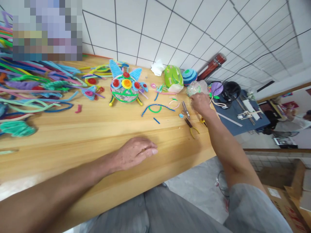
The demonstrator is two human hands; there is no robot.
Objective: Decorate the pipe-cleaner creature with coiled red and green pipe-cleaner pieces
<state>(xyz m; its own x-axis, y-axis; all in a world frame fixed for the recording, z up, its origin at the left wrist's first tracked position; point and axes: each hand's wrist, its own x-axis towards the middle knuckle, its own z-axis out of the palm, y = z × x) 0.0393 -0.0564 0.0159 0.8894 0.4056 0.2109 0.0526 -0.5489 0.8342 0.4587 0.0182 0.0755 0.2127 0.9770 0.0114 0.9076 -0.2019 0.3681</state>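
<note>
The left hand point(136, 152) lies flat and empty, palm down, on the wooden tabletop point(85, 136), fingers loosely together. The right hand point(199, 103) reaches to the far edge beside small pliers point(186, 109); whether it grips anything cannot be told. Yellow-handled pliers point(191, 127) lie just nearer. A pipe-cleaner creature point(125, 86) stands mid-table, loose pipe cleaners point(36, 87) piled at left.

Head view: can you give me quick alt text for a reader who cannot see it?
The right hand reaches across a wooden table to small tools by a clear glittery ball, while the left hand rests flat on the wood. A pipe-cleaner creature stands mid-table, with loose pipe cleaners piled at the left.
</note>
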